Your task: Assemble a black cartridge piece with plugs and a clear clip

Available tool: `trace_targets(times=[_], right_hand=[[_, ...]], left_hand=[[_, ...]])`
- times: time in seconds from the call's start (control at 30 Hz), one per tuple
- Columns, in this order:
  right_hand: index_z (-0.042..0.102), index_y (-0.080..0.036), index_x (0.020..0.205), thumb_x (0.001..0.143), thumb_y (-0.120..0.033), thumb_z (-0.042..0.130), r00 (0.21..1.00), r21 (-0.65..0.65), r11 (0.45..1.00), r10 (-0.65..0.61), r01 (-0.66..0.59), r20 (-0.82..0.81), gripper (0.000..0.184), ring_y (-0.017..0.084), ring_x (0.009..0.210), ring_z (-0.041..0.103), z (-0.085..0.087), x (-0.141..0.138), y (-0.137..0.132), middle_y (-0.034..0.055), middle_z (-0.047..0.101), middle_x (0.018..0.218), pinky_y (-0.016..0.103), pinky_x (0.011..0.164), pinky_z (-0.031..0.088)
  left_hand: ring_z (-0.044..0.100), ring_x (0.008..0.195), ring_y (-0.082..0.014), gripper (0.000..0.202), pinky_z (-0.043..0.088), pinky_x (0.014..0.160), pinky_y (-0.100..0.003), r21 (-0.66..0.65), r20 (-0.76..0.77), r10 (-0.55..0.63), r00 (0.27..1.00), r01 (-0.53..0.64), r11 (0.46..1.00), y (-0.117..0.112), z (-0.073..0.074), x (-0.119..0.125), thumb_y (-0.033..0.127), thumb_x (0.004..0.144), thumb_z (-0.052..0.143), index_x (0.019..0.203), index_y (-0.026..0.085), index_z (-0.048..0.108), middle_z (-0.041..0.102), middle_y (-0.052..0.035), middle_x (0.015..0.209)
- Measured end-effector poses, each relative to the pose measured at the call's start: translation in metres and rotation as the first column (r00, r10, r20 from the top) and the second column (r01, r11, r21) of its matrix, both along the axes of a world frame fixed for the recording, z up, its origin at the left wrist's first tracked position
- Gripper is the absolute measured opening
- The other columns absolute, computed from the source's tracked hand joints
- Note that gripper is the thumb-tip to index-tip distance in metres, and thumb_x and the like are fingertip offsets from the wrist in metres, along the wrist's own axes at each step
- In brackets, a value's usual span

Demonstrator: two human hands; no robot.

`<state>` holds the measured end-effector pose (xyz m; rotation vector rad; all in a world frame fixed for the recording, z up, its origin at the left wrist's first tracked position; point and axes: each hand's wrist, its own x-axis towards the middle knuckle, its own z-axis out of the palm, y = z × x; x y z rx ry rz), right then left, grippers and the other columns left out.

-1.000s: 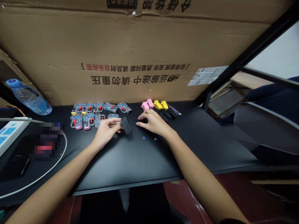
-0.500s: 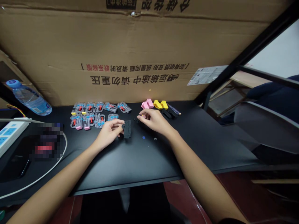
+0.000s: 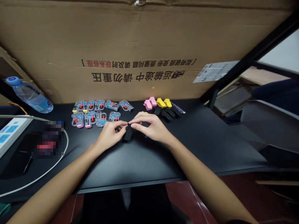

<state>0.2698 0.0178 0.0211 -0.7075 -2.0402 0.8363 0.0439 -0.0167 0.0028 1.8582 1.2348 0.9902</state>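
Steadily, you are pinching the black plastic part (image 3: pixel 128 133) between your left hand (image 3: pixel 109 134) and right hand (image 3: pixel 151 127), fingertips clamped on it, keeping it steady over the black desk (image 3: pixel 149 158), just near of the clear plastic cases (image 3: pixel 95 119).

Black plastic piece (image 3: pixel 128 133) pinched between left hand (image 3: pixel 111 134) and right hand (image 3: pixel 151 127)

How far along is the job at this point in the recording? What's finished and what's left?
Looks done: two rows of clear plastic cases holding red and blue parts, some with pink or yellow ends. In hand: a small black piece pinched between the left hand and right hand. Left: pink pieces, yellow pieces and black pieces grouped to the right.
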Motion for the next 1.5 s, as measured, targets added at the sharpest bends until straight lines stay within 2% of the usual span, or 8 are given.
trace_targets(times=[0.17, 0.4, 0.6, 0.87, 1.03, 1.17, 1.37, 1.5], right_hand=[[0.084, -0.024, 0.106, 0.100, -0.035, 0.077, 0.996, -0.010, 1.000, 0.027, -0.026, 0.080, 0.015, 0.021, 0.081, 0.069, -0.009, -0.004, -0.001, 0.0050, 0.077, 0.089, 0.037, 0.079, 0.057], [0.084, -0.026, 0.106, 0.102, -0.032, 0.075, 0.993, 0.044, 0.996, 0.078, -0.083, 0.090, 0.012, 0.022, 0.088, 0.071, -0.015, -0.005, 0.001, 0.0056, 0.078, 0.094, 0.039, 0.083, 0.057], [0.084, -0.026, 0.103, 0.101, -0.033, 0.076, 0.990, 0.010, 0.995, 0.102, -0.103, 0.095, 0.011, 0.023, 0.087, 0.072, -0.014, -0.002, 0.005, 0.0051, 0.079, 0.093, 0.042, 0.087, 0.058], [0.083, -0.026, 0.107, 0.103, -0.030, 0.074, 0.989, 0.095, 0.990, 0.088, -0.100, 0.122, 0.011, 0.024, 0.094, 0.071, -0.020, -0.007, 0.003, 0.0064, 0.079, 0.097, 0.043, 0.089, 0.058], [0.082, -0.025, 0.113, 0.101, -0.035, 0.076, 0.991, 0.081, 0.995, 0.043, -0.053, 0.125, 0.016, 0.022, 0.091, 0.069, -0.020, -0.004, 0.004, 0.0074, 0.071, 0.105, 0.039, 0.085, 0.061], [0.080, -0.025, 0.112, 0.101, -0.034, 0.077, 0.989, 0.061, 0.996, 0.055, -0.064, 0.137, 0.015, 0.021, 0.092, 0.069, -0.021, -0.002, 0.006, 0.0069, 0.068, 0.107, 0.039, 0.086, 0.062], [0.078, -0.025, 0.113, 0.103, -0.030, 0.073, 0.982, 0.109, 0.990, 0.073, -0.093, 0.175, 0.012, 0.024, 0.106, 0.070, -0.019, -0.002, 0.006, 0.0086, 0.070, 0.113, 0.044, 0.100, 0.058], [0.075, -0.024, 0.112, 0.104, -0.030, 0.071, 0.984, 0.090, 0.992, 0.075, -0.091, 0.165, 0.010, 0.024, 0.103, 0.071, -0.019, -0.002, 0.006, 0.0087, 0.072, 0.113, 0.041, 0.096, 0.059]], left_hand=[[0.073, 0.066, -0.0161, 0.033, 0.051, 0.060, -0.023, -0.026, -0.010, 0.017, 1.000, -0.017, 1.000, 0.001, -0.003, -0.002, 0.035, 0.095, 0.063, 0.108, 0.014, 0.085, 0.082, -0.0042, 0.079], [0.071, 0.062, -0.0141, 0.030, 0.051, 0.061, -0.022, 0.061, -0.115, 0.016, 0.993, -0.010, 0.998, 0.000, -0.007, -0.003, 0.023, 0.093, 0.060, 0.107, 0.015, 0.086, 0.079, -0.0027, 0.073], [0.071, 0.061, -0.0147, 0.028, 0.052, 0.061, -0.023, 0.103, -0.112, 0.041, 0.993, -0.029, 0.994, 0.000, -0.007, -0.003, 0.026, 0.095, 0.062, 0.106, 0.016, 0.086, 0.081, -0.0041, 0.076], [0.070, 0.061, -0.0150, 0.025, 0.049, 0.062, -0.023, 0.126, -0.177, 0.022, 0.984, 0.001, 0.992, 0.000, -0.007, -0.005, 0.022, 0.095, 0.062, 0.103, 0.016, 0.085, 0.080, -0.0038, 0.074], [0.068, 0.060, -0.0143, 0.026, 0.048, 0.062, -0.023, 0.148, -0.183, 0.020, 0.983, 0.007, 0.989, 0.000, -0.008, -0.004, 0.025, 0.097, 0.061, 0.104, 0.017, 0.084, 0.079, -0.0036, 0.074], [0.070, 0.062, -0.0150, 0.026, 0.050, 0.063, -0.024, 0.160, -0.166, 0.027, 0.986, 0.000, 0.987, -0.001, -0.008, -0.004, 0.027, 0.098, 0.062, 0.106, 0.017, 0.085, 0.081, -0.0041, 0.077], [0.070, 0.062, -0.0145, 0.029, 0.051, 0.063, -0.024, 0.089, -0.108, 0.044, 0.993, -0.035, 0.995, -0.002, -0.006, -0.002, 0.028, 0.096, 0.062, 0.110, 0.017, 0.085, 0.081, -0.0027, 0.077], [0.074, 0.069, -0.0177, 0.033, 0.053, 0.064, -0.026, -0.045, 0.005, 0.065, 0.998, -0.064, 0.997, -0.001, -0.007, -0.001, 0.035, 0.093, 0.067, 0.111, 0.015, 0.086, 0.084, -0.0051, 0.084]])
